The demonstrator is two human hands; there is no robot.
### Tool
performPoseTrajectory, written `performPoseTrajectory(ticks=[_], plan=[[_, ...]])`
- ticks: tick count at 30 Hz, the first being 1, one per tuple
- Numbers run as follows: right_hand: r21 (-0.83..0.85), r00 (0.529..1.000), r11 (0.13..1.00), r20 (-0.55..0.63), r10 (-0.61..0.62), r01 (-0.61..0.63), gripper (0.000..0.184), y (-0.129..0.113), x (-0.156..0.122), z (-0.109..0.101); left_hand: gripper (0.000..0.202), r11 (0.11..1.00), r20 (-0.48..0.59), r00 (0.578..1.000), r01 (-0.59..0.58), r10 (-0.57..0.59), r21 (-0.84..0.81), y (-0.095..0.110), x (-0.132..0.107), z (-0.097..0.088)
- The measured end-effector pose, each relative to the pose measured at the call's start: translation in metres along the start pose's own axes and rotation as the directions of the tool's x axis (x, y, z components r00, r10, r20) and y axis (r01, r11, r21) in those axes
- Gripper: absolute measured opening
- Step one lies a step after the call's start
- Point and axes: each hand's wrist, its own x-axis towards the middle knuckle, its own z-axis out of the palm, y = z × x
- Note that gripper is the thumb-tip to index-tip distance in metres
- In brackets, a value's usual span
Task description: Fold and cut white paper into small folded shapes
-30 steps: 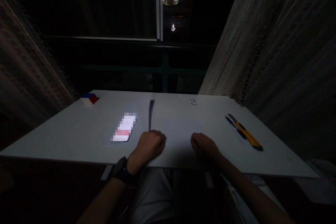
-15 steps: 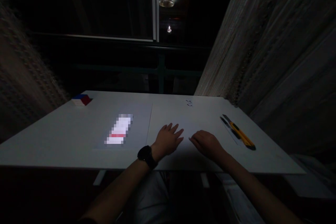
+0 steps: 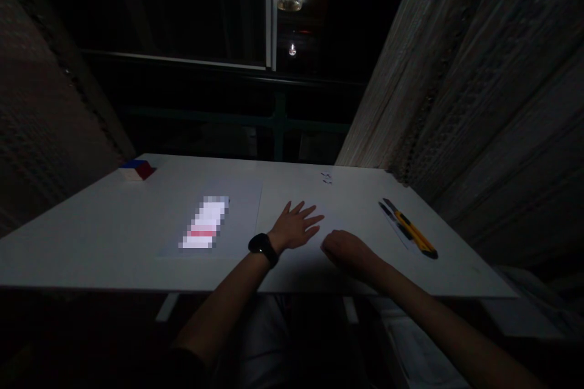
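My left hand [image 3: 295, 228], with a black watch [image 3: 263, 247] on its wrist, lies palm down over the white table [image 3: 98, 243], fingers spread. Just to its right is my right hand [image 3: 349, 250], fingers curled together low over the tabletop. Whatever these fingers may pinch is hidden in the dim light. Several small dark marks or pieces [image 3: 326, 178] are beyond the hands; I cannot tell which. Nearest to my right hand on its outer side are a dark slim pen-like tool [image 3: 395, 222] and a yellow and black utility knife [image 3: 415, 234].
A bright, pixelated phone-like screen [image 3: 205, 222] rests on a white sheet [image 3: 246, 206] at the left. A blue, red and white block [image 3: 135, 170] stands near the far left corner. Curtains [image 3: 392, 73] hang on both sides, and a dark window [image 3: 182, 6] is behind the table.
My left hand has slid slightly forward and right, its fingers spread wider. My right hand has shifted a little left and turned more into a fist. The view has moved slightly.
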Motion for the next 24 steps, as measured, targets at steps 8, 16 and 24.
performPoseTrajectory(ticks=[8, 16, 24], plan=[[0.003, 0.98, 0.994, 0.164, -0.111, 0.112, 0.016, -0.02, 0.013, 0.009, 0.046, 1.0, 0.029, 0.999, 0.015, -0.015, 0.013, 0.002, 0.0, -0.005], [0.125, 0.956, 0.964, 0.149, -0.253, 0.236, 0.013, -0.046, 0.024, -0.022, 0.047, 1.0, 0.03, 1.0, 0.008, -0.008, 0.01, 0.002, 0.0, -0.005], [0.129, 0.954, 0.949, 0.045, -0.296, 0.288, 0.013, -0.054, 0.027, -0.022, 0.046, 0.999, 0.031, 0.999, 0.015, -0.016, 0.029, 0.003, 0.0, -0.005]])
